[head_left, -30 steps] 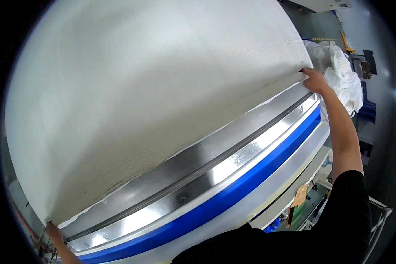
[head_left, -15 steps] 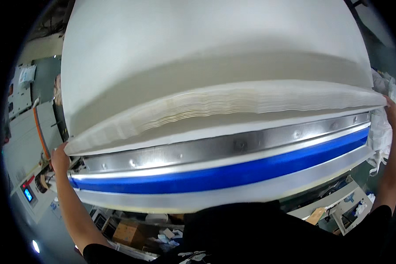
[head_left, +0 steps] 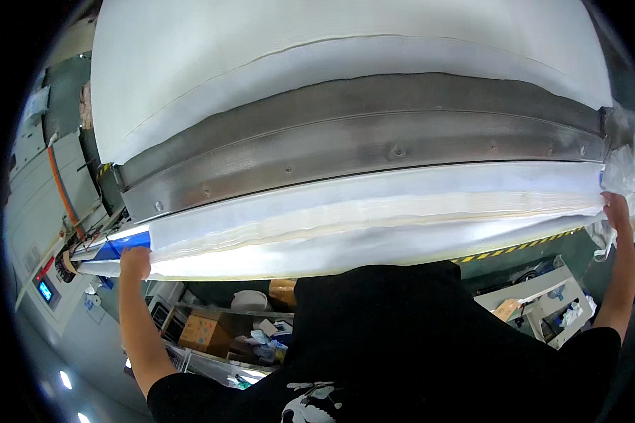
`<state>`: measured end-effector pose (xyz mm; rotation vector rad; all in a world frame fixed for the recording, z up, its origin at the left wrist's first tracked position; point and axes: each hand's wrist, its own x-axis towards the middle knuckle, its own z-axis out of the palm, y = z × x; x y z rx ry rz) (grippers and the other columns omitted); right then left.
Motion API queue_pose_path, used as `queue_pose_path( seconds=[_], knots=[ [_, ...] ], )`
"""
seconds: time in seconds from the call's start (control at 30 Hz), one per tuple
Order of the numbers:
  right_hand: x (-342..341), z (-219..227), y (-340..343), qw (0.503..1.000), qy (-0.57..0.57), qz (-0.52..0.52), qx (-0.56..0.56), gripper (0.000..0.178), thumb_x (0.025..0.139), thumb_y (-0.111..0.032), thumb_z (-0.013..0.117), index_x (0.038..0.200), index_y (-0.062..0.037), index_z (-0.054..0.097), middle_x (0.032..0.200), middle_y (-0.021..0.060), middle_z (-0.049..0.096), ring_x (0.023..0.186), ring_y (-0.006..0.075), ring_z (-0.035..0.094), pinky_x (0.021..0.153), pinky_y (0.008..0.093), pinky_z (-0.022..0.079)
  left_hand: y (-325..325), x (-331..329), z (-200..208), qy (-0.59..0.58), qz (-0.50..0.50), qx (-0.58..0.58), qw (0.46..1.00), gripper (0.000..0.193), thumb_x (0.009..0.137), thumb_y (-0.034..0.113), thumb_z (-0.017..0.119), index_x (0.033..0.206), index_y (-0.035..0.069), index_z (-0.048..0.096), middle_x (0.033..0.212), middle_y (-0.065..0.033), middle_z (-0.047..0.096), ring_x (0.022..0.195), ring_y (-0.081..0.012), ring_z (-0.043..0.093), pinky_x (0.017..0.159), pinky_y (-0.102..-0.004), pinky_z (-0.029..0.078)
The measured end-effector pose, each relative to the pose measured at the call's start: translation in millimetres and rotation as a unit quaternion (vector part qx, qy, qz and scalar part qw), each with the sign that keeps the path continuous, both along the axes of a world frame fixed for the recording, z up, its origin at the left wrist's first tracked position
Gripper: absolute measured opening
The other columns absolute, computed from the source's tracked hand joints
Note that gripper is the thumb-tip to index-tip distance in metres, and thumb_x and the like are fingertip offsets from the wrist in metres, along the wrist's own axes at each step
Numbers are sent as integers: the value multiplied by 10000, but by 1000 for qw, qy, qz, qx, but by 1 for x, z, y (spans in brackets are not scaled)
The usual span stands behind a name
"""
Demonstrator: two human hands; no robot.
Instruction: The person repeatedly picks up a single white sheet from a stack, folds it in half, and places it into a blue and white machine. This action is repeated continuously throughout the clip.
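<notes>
A wide, layered stack of thin white sheets (head_left: 374,217) lies across the near side of a machine bed, with its layer edges facing me. Whether the sheets are paper or cloth I cannot make out. At the stack's left end my left hand (head_left: 135,263) is closed on the corner. My right hand (head_left: 616,209) grips the opposite end, its fingertips partly hidden by the sheets. Beneath the stack, a blue strip (head_left: 130,243) shows only beside my left hand. Directly behind runs a long bare steel bar (head_left: 331,151) with several screw heads. Beyond it spreads more white sheet material (head_left: 346,25).
A control cabinet with a lit screen (head_left: 46,290) and an orange hose (head_left: 62,190) stand at left. Crumpled white plastic (head_left: 624,162) hangs at right. Below the near edge are a cardboard box (head_left: 206,333), a cluttered shelf and a white metal frame (head_left: 543,299).
Both hands have drawn the stack toward me, off the far material and over the steel bar. It now covers most of the blue strip, and more of the steel shows.
</notes>
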<state>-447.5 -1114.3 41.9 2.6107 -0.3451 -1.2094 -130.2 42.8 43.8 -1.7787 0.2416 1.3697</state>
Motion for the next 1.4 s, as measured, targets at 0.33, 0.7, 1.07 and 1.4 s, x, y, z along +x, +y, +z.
queue_pose_path(
  seconds=[0.33,0.7,1.07,1.4],
  knots=[
    [-39,-48,8,994,53,90,27,235,778,-59,582,995,-57,672,891,167,654,902,360,614,829,464,492,-6,-11,-51,73,17,39,996,236,791,84,602,994,57,720,1132,-176,666,1066,-332,634,894,-438,515],
    [-107,-87,-83,985,105,120,-58,113,822,-37,520,859,-58,625,878,131,610,878,314,590,794,434,468,2,21,-19,-394,138,39,908,342,906,182,497,1207,81,623,1189,-151,649,1087,-349,626,901,-438,508],
    [5,-9,96,991,125,-15,-46,221,743,-162,591,932,-56,633,913,182,676,903,370,645,836,460,501,-354,-56,-116,-318,34,-724,611,246,828,98,661,1072,128,660,993,-88,682,900,-280,653,778,-393,513],
    [-4,-1,91,997,80,-13,-3,270,669,-134,628,928,-58,629,812,188,675,819,397,654,781,463,520,-578,-126,-97,65,66,-871,482,244,810,63,623,1048,101,662,983,-111,676,897,-292,643,772,-413,510]
  ],
)
